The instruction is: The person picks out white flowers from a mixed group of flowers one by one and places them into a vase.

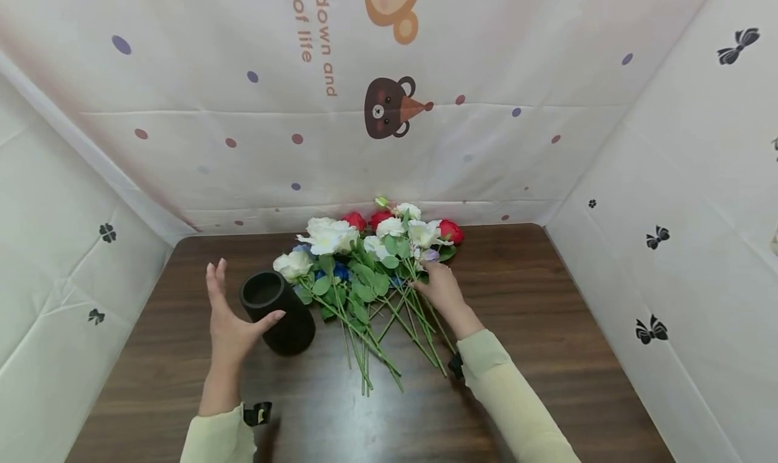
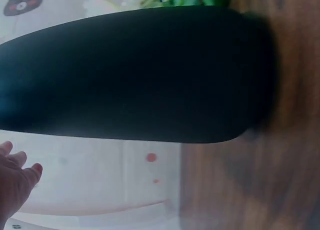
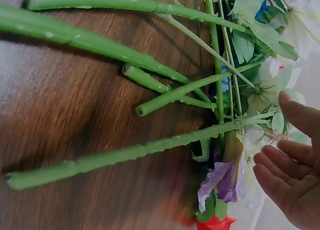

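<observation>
Both thumbs (image 1: 269,322) spread from fingers (image 3: 274,186): left hand (image 1: 234,335) beside vase (image 1: 293,329), right hand (image 1: 447,294) at flowers (image 1: 423,233) right of vase; best pinch single stem (image 3: 145,149).

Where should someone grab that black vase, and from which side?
Probably round the middle of the black vase, coming from the left: it stands upright, its rounded wall should suit a curved palm, flowers lie close on its right, and the left hand is open on its left.
</observation>
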Available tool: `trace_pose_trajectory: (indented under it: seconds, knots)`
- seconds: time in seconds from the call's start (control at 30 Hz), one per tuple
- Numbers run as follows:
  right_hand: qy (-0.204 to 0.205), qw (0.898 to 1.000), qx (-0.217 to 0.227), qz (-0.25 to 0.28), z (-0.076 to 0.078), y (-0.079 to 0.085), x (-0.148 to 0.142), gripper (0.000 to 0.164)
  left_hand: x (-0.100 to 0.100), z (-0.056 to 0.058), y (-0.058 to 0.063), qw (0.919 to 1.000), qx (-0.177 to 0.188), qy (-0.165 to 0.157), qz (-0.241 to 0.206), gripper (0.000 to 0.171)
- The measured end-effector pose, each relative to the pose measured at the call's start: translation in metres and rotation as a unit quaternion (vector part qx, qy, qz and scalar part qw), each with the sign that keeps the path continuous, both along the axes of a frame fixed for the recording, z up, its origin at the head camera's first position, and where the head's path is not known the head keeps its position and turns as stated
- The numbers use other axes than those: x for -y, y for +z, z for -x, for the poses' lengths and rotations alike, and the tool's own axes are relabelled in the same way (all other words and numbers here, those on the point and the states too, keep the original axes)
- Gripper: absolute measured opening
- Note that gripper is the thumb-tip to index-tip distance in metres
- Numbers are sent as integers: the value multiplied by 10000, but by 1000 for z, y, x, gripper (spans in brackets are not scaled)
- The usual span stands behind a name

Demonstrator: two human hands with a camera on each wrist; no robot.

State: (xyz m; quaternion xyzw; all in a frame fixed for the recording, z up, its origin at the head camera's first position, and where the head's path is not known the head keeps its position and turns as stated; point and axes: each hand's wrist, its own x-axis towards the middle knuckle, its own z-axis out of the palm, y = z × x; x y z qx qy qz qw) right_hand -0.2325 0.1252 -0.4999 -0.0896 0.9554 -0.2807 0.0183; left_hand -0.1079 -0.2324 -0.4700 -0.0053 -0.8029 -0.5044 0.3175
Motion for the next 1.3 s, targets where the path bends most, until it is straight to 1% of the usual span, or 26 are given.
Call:
trace_pose_trajectory:
  seconds: [0.07,0.17,0.23,0.27,0.37,0.47,0.57,0.63,0.7,0.83,0.87,1.03,1.07,1.17,1.3]
  knots:
    - [-10,10000,43,-74,2,-1,1,55,0,1,-6,9998,174,26,-104,135]
    - [-69,9996,187,-184,5,-2,3,52,-1,2,-11,9990,384,59,-218,125]
    - [-91,9993,280,-218,5,-2,4,49,-2,3,-13,9977,604,46,-288,117]
    - [-105,9991,329,-225,5,-1,5,48,-2,3,-14,9964,776,55,-329,114]
    - [-103,9987,421,-277,5,0,7,42,-3,3,-15,9900,1354,61,-398,105]
    - [-70,9985,424,-335,6,1,10,35,-4,2,-18,9817,1862,23,-386,101]
    - [-80,9984,415,-363,8,0,12,27,-3,2,-20,9773,2080,-84,-397,100]
    - [-104,9983,429,-369,9,0,13,22,-3,3,-21,9759,2145,-97,-392,98]
    - [-134,9981,424,-416,10,0,14,19,-3,3,-20,9759,2155,-46,-325,97]
    - [-266,9974,535,-414,14,-1,17,9,-4,3,-21,9788,2040,68,-179,93]
    - [-306,9970,592,-404,14,-1,17,10,-4,3,-21,9796,2000,90,-159,92]
    - [-357,9946,891,-386,16,0,18,45,-5,3,-21,9822,1869,142,-108,91]
    - [-353,9944,908,-409,16,-1,18,49,-5,4,-21,9824,1858,142,-96,91]
    - [-303,9946,880,-455,15,-1,17,55,-5,4,-21,9828,1840,126,-51,92]
    - [-184,9956,754,-525,17,0,18,55,-5,6,-21,9838,1789,138,-55,92]
